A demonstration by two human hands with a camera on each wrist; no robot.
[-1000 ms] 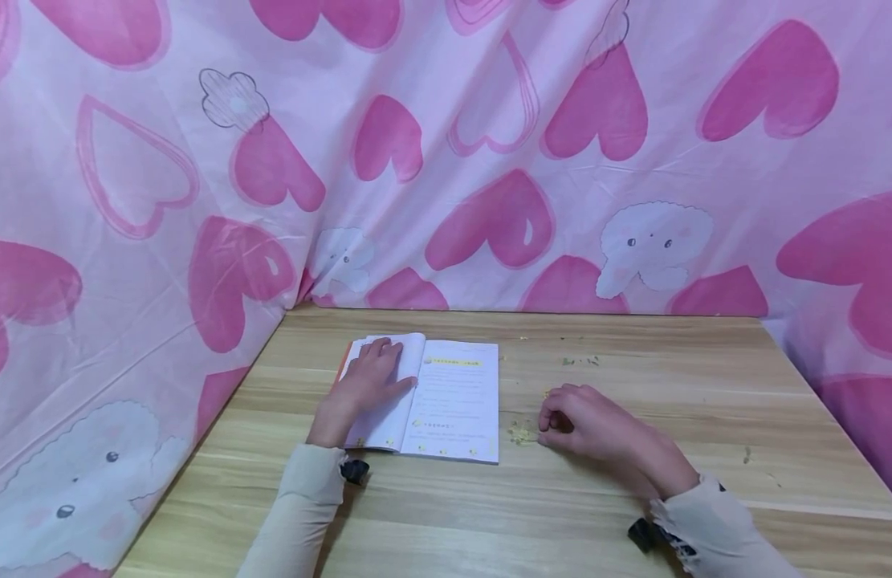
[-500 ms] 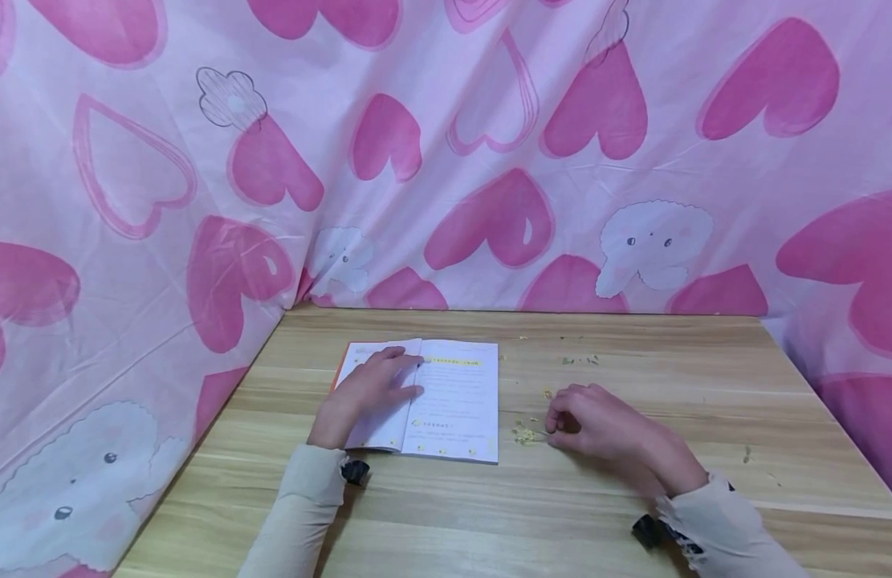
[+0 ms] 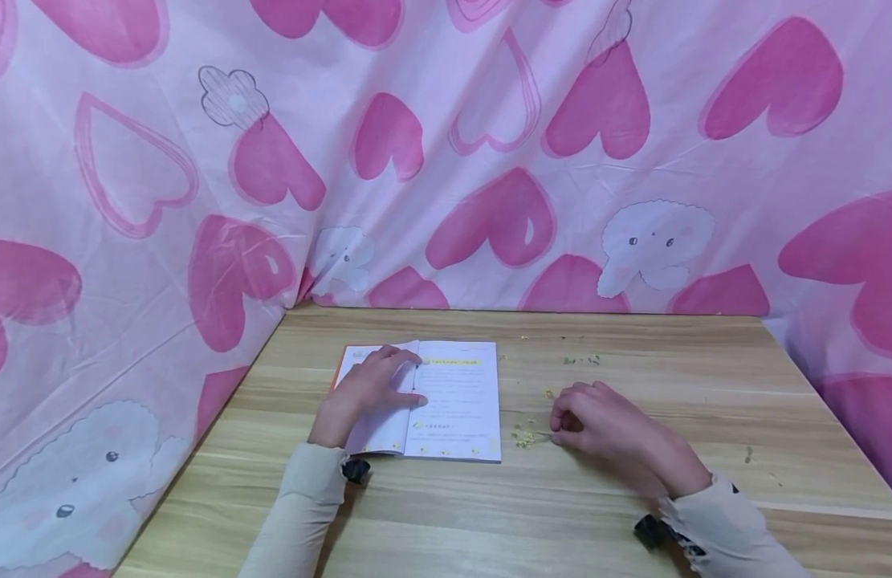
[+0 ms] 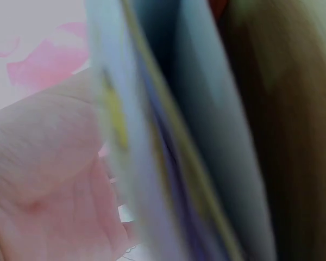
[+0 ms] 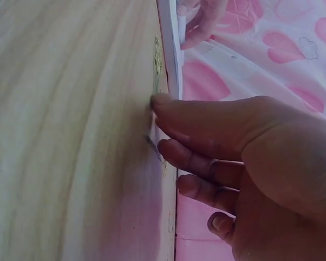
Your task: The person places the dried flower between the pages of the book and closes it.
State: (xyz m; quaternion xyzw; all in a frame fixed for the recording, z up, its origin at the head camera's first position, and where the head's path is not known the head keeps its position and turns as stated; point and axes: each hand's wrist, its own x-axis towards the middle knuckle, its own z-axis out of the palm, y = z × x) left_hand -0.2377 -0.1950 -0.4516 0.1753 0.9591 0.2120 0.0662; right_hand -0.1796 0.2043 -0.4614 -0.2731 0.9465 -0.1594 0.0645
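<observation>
An open book (image 3: 453,409) with printed white pages lies on the wooden table. My left hand (image 3: 366,393) rests on its left page, thumb and fingers spread loosely toward the fold. In the left wrist view, page edges (image 4: 168,141) stand close to the camera and partly cover the left palm (image 4: 54,196). To the right of the book, my right hand (image 3: 615,429) pinches the thin stem of a sprig of small yellow flowers (image 3: 523,435). Its flower head lies between the hand and the book. The right wrist view shows the thumb (image 5: 185,114) at the stem's end.
Small green bits (image 3: 581,360) are scattered at the back of the table, and another dark bit (image 3: 749,454) lies at the right. A yellow piece (image 3: 549,394) sits just beyond the right fingers. Pink heart-patterned cloth (image 3: 489,217) hangs behind and along the sides.
The left page has settled flatter, now showing print at its top. My left fingers have shifted right toward the fold. My right hand has drawn slightly right, baring more of the sprig.
</observation>
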